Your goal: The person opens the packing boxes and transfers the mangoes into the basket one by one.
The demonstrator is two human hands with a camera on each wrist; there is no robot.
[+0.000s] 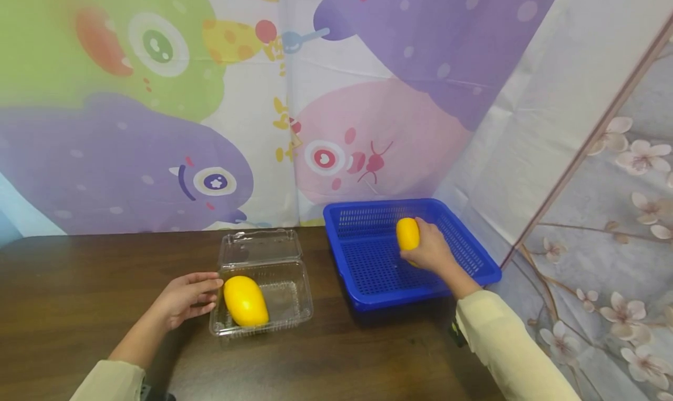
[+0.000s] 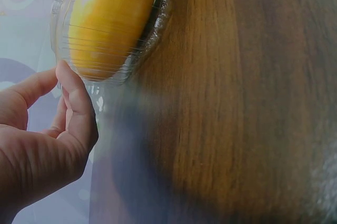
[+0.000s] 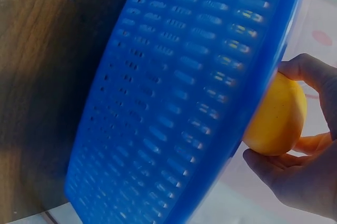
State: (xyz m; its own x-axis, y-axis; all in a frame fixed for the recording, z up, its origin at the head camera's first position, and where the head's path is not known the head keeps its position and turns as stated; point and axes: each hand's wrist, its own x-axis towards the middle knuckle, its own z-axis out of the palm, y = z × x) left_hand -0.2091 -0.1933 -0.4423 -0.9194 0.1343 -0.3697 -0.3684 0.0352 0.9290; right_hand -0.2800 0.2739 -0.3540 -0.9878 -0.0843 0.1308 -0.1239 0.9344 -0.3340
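Observation:
On the left, my left hand (image 1: pixel 190 298) pinches the rim of a clear plastic clamshell box (image 1: pixel 286 298) between thumb and fingertip, as the left wrist view shows. A yellow mango (image 1: pixel 245 301) lies in the left part of that box, and its hinged lid (image 1: pixel 260 248) is folded back. My right hand (image 1: pixel 430 249) grips another yellow mango (image 1: pixel 408 234) over the blue plastic basket (image 1: pixel 349 296). In the right wrist view, this mango (image 3: pixel 281 116) shows above the basket's rim between thumb and fingers, its lower part hidden by the basket wall.
The box and the basket stand side by side on a dark brown wooden table (image 1: pixel 315 360), with a gap between them. Behind the table hangs a cloth (image 1: pixel 263 202) with cartoon animals. A flower-patterned curtain (image 1: pixel 604 261) borders the right side, close to the basket's corner.

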